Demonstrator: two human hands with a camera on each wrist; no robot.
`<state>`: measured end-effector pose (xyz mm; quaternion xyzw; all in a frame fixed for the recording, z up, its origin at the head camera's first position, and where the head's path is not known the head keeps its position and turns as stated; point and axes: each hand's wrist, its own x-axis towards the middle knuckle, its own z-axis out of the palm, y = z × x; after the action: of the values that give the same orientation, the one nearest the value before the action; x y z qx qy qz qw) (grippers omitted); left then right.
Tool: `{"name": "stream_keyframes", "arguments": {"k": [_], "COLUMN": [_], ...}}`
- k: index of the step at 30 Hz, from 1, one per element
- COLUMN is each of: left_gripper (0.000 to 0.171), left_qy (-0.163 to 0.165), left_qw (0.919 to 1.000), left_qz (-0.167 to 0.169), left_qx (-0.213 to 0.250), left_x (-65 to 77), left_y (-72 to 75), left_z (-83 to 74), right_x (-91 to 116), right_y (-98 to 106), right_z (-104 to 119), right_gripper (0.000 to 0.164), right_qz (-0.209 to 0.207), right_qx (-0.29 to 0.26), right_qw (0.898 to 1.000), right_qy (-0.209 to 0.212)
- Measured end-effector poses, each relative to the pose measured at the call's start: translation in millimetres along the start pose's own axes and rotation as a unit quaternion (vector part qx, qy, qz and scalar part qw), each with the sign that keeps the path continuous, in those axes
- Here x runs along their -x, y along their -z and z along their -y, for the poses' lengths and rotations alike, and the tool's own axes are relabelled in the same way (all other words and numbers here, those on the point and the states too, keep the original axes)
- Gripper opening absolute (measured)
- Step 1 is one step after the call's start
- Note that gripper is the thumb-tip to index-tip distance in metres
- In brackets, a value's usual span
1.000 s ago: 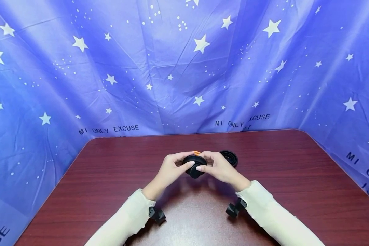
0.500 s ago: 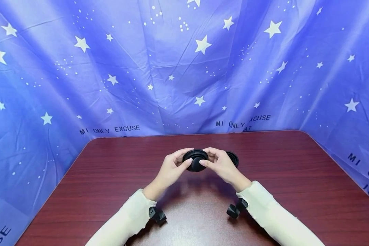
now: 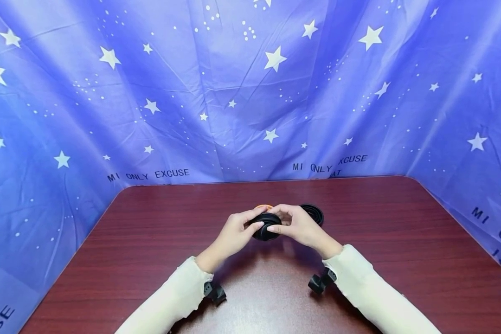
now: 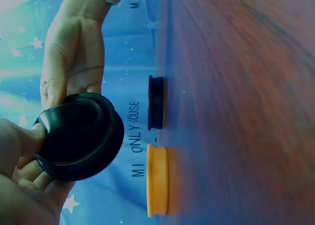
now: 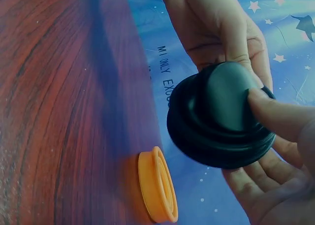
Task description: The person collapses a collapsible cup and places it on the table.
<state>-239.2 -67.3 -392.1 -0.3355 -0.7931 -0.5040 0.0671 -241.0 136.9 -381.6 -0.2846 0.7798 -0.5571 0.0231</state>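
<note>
A black round piece (image 3: 266, 233), smooth and rubbery with a domed middle and a stepped rim, is held above the table between both hands. My left hand (image 3: 236, 230) grips its left side, thumb on the near face and fingers behind the rim. From the right, my right hand (image 3: 297, 226) pinches it the same way. In the left wrist view the dome of the black piece (image 4: 78, 134) faces the camera, tilted. The right wrist view shows the right thumb pressing on the side of the black piece's dome (image 5: 229, 99). Its far side is hidden.
On the dark red wooden table (image 3: 158, 232) stands a low orange ring-like piece (image 5: 156, 185), mostly hidden behind the hands in the head view. A black ringed piece (image 3: 314, 213) lies behind the right hand. A starry blue curtain (image 3: 234, 93) hangs around the table's back.
The held black piece was tipped up and raised half a second ago, hiding the orange piece. Now it is lower and tilted back, and the orange edge shows again. Both hands keep hold.
</note>
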Motion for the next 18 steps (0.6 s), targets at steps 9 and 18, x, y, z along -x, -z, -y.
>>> {"name": "stream_keyframes", "arguments": {"k": [9, 18], "left_gripper": [0.037, 0.037], "left_qy": [0.002, 0.009], "left_qw": [0.9994, 0.9887], "left_qz": [0.003, -0.017], "left_qx": [-0.034, 0.149], "left_x": [0.3, -1.7], "left_y": [-0.6, 4.6], "left_z": [-4.3, -3.2], "right_x": [0.5, -0.2], "right_y": [-0.8, -2.1], "right_z": [-2.1, 1.4], "right_gripper": [0.021, 0.015], "right_qz": [-0.007, -0.065], "right_qx": [0.03, 0.005], "right_qw": [0.999, 0.998], "right_qy": [0.018, 0.02]}}
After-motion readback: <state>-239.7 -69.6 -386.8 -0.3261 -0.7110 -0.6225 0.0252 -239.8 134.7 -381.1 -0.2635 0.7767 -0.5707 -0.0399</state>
